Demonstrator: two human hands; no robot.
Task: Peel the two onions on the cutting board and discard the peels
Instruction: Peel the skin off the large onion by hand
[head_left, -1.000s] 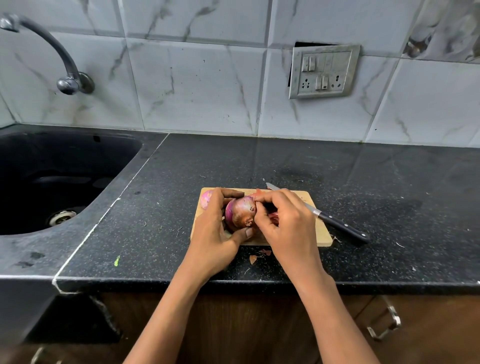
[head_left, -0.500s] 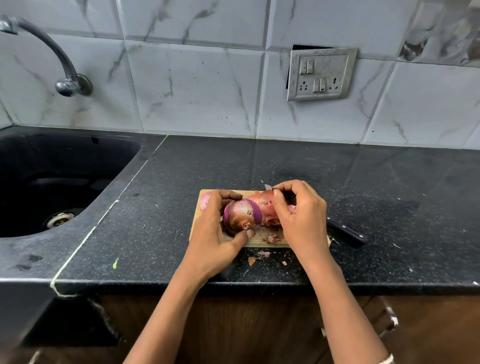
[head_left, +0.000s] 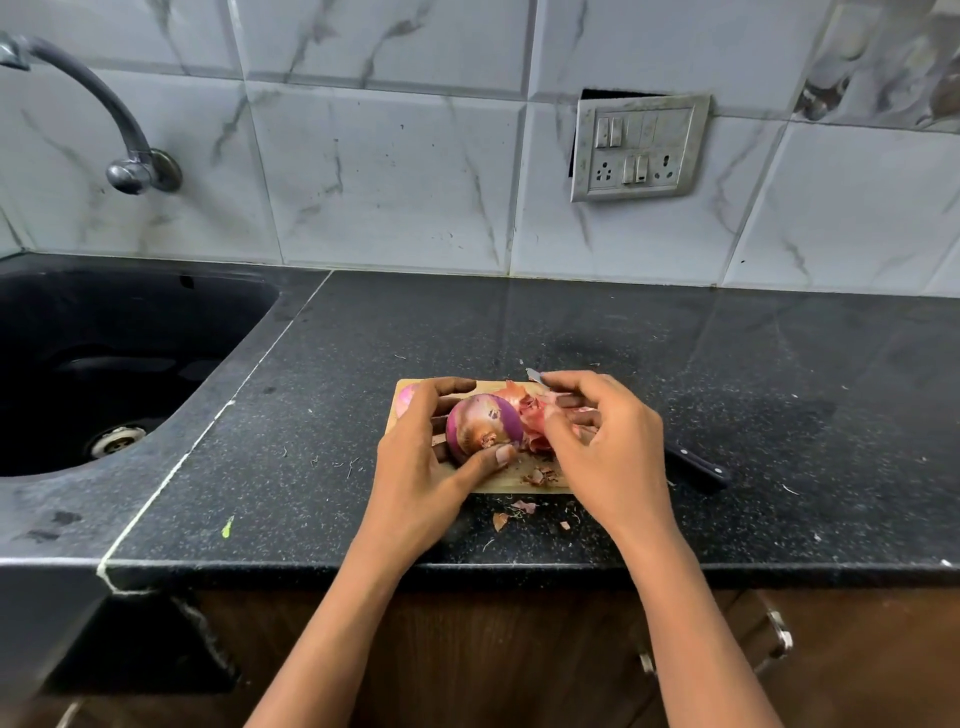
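A small wooden cutting board (head_left: 514, 486) lies near the counter's front edge. Over it, my left hand (head_left: 423, 467) grips a red onion (head_left: 480, 423), purple flesh showing where skin is gone and brown skin still on its front. My right hand (head_left: 605, 447) pinches a strip of papery peel (head_left: 535, 415) that hangs off the onion's right side. A second onion (head_left: 406, 399) peeks out pink at the board's far left corner, mostly hidden behind my left hand. Loose peel scraps (head_left: 540, 475) lie on the board.
A black-handled knife (head_left: 696, 465) lies across the board's right side, its tip (head_left: 532, 374) showing past my right hand. Peel bits (head_left: 511, 514) lie on the black counter (head_left: 779, 415) in front of the board. A black sink (head_left: 104, 364) with a tap (head_left: 124, 166) is at left.
My right hand has pulled a strip of skin off the onion toward the right, baring purple flesh. More peel scraps have dropped onto the board and counter.
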